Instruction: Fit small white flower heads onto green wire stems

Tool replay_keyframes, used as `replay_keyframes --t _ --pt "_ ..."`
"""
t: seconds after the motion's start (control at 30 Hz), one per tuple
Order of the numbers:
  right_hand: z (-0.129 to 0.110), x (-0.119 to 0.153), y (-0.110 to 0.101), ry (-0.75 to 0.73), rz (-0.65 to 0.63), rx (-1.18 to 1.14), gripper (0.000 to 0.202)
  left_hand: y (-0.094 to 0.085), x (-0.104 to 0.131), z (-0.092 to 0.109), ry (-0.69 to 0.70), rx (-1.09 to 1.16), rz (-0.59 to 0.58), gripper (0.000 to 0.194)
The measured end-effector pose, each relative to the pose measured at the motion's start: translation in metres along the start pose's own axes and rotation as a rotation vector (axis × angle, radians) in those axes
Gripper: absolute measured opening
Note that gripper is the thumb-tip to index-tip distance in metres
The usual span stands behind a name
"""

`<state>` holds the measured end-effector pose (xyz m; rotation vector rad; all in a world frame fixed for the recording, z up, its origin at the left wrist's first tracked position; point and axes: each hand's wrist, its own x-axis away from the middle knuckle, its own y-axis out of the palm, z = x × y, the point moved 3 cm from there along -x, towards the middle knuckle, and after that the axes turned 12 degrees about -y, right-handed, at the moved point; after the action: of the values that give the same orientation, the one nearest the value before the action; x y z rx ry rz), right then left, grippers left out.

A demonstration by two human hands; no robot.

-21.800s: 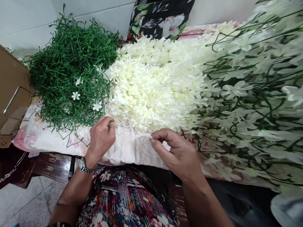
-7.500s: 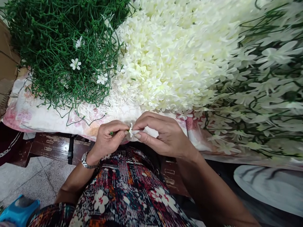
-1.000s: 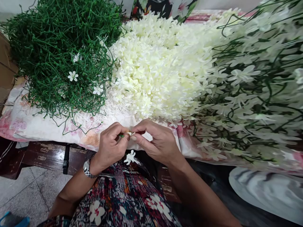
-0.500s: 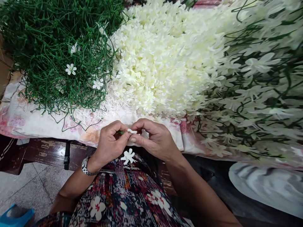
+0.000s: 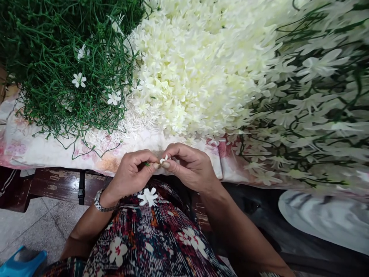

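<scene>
My left hand [image 5: 134, 171], with a watch at the wrist, pinches a green stem near the table's front edge. Fingertip to fingertip with it, my right hand [image 5: 188, 165] grips a small white flower [image 5: 164, 159] between thumb and forefinger. Just below my left hand a larger white flower [image 5: 148, 197] hangs in front of the patterned clothing. Beyond the hands lie a heap of green stems [image 5: 72, 65] on the left, with a few white flowers in it, and a big pile of cream petals [image 5: 196, 73] in the middle.
White flowers on green stems [image 5: 311, 104] cover the right side of the table. Thin white strands [image 5: 115, 132] lie on the floral cloth [image 5: 34, 152]. A round pale seat [image 5: 325, 219] is at the lower right, a blue plastic object [image 5: 24, 263] at the lower left.
The small flower has turned and shows upright petals between my fingertips. The larger white flower has shifted left and down with my left hand. The whole view has moved slightly.
</scene>
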<state>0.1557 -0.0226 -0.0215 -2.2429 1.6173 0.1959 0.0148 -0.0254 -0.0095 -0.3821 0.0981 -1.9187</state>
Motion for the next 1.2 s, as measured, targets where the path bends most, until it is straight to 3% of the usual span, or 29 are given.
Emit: replay_keyframes --t 0.23,0.63,0.87,0.97,1.2 --pt "-0.0021 0.0029 0.0005 0.004 0.086 0.050 0.011 0.0014 0.0014 0.0005 -0.048 0.081 -0.008 0.011" --pt "-0.0077 0.0045 0.0037 -0.003 0.066 0.176 0.013 0.0020 0.0043 -0.0002 -0.064 0.143 -0.023 0.012" --pt "-0.0087 0.0059 0.0051 -0.065 0.057 0.206 0.002 0.0046 0.0045 -0.0011 -0.087 0.117 0.087 0.008" --pt "-0.0077 0.0059 0.0047 -0.074 0.096 0.165 0.005 0.0046 0.0033 -0.0013 -0.066 0.056 0.130 0.008" --pt "-0.0020 0.0048 0.0035 -0.024 0.136 -0.051 0.006 0.0017 0.0027 -0.0004 -0.039 -0.004 0.101 0.010"
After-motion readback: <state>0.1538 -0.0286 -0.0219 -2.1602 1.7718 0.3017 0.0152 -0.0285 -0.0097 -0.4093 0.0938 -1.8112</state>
